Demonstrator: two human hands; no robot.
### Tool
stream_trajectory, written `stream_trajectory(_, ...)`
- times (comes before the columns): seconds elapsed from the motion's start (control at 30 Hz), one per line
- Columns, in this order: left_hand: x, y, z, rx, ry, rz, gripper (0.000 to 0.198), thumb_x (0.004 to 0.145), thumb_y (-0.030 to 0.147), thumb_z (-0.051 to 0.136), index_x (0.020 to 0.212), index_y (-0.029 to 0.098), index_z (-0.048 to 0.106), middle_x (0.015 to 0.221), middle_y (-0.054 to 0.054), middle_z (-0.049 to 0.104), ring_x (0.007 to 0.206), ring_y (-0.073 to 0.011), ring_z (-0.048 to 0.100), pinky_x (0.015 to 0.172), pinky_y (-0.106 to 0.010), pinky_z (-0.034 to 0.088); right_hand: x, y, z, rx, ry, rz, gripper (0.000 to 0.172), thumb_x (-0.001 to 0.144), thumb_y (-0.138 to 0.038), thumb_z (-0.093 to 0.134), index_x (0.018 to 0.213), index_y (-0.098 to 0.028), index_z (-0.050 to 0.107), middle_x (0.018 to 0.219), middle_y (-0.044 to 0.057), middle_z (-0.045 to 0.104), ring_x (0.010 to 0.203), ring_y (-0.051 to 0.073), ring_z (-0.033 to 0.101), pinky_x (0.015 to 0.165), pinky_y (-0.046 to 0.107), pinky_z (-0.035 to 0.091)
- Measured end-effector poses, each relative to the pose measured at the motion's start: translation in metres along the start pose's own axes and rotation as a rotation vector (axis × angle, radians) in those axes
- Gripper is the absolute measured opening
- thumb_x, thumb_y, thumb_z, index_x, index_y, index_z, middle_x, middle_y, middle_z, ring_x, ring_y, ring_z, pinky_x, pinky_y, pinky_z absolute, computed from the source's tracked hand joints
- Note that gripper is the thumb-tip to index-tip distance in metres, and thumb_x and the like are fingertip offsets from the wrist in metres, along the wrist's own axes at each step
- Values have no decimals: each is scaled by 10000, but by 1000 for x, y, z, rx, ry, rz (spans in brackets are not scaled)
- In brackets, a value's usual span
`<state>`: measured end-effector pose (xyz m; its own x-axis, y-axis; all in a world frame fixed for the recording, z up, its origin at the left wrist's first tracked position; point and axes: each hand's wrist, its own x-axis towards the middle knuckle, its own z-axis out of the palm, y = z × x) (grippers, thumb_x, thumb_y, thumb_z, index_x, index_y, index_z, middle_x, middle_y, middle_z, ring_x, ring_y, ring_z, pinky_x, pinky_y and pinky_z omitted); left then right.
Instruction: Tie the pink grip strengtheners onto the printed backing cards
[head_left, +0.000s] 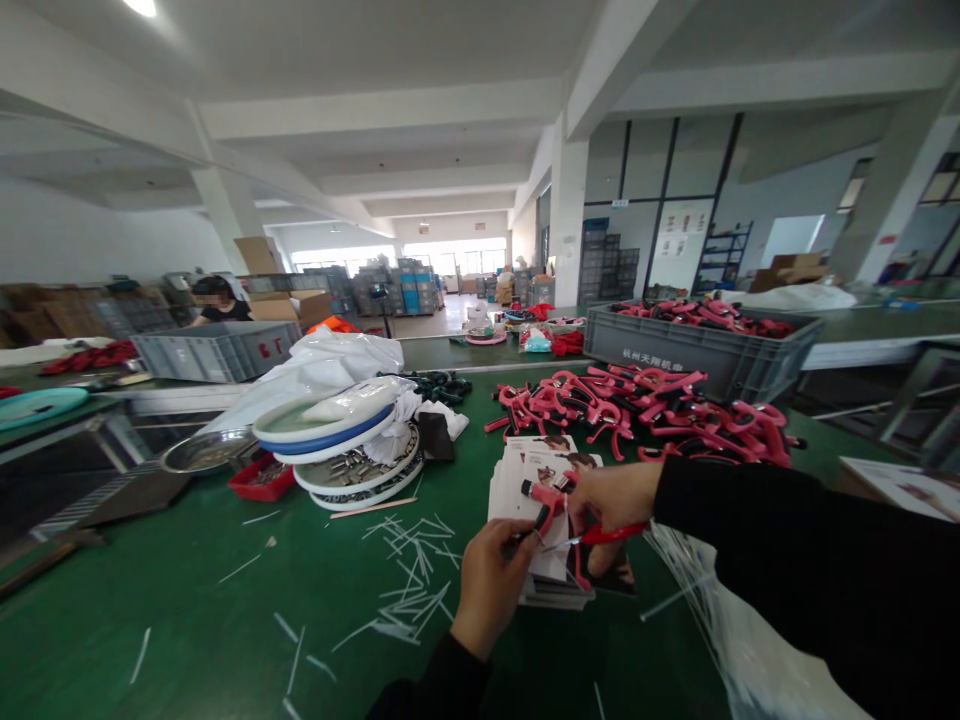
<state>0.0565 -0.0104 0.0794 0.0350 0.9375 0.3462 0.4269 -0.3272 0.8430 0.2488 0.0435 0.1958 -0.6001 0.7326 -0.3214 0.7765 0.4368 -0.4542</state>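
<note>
Fingers of the left hand (487,590) are clenched around a pink-and-black plastic grip (544,503), holding it just above a stack of printed cards (540,470). The fingers of the right hand (611,500) are closed on red-handled scissors (611,535), whose steel blades (562,544) reach toward the grip and sit just beside it. Both hands, in black sleeves, are over the green worktop (150,590). Beyond the cards lies a loose heap of more pink-and-black grips (637,410), and a grey plastic crate (705,345) behind the heap is filled with others. Thin clear plastic offcuts (409,580) are scattered to the left of the hands, and a white plastic bag (750,640) lies below the right sleeve. Farther left are a pile of white round trays (337,445), a red tray of small metal parts (262,478) and a steel bowl (206,450). A co-worker (221,300) is far off, near another grey crate (206,350).
</note>
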Motion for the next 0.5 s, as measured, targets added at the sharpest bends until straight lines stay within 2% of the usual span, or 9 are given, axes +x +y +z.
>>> stream_trajectory(0.1,2,-1,-1,6,-7,-13,194,770,283,563,886,209,700,830,-30,677,732,-159,606,681,-257,464,0,-2,2,-108,-78,-32,429,428,-494,780,725,-196,693,540,-60,540,482,81,451,462,195,321)
stream_trajectory(0.23,5,0,-4,15,-27,-33,204,759,299,568,886,225,709,837,-23,687,750,-164,608,689,-257,456,-6,-6,9,-177,-65,-59,367,531,-475,751,737,-182,670,547,-62,484,489,69,402,444,189,281)
stream_trajectory(0.37,8,-3,-4,14,-59,-69,216,748,326,573,878,230,715,834,-13,698,747,-161,613,688,-250,459,-11,3,21,-39,-75,-36,425,554,-494,738,788,-153,640,537,-62,462,482,69,401,422,180,276)
stream_trajectory(0.5,14,-7,-4,19,-105,-102,244,745,340,570,892,217,721,815,-25,713,733,-166,623,684,-246,464,-9,17,31,175,-167,-4,501,545,-514,742,843,-137,601,494,-79,447,419,59,396,372,161,268)
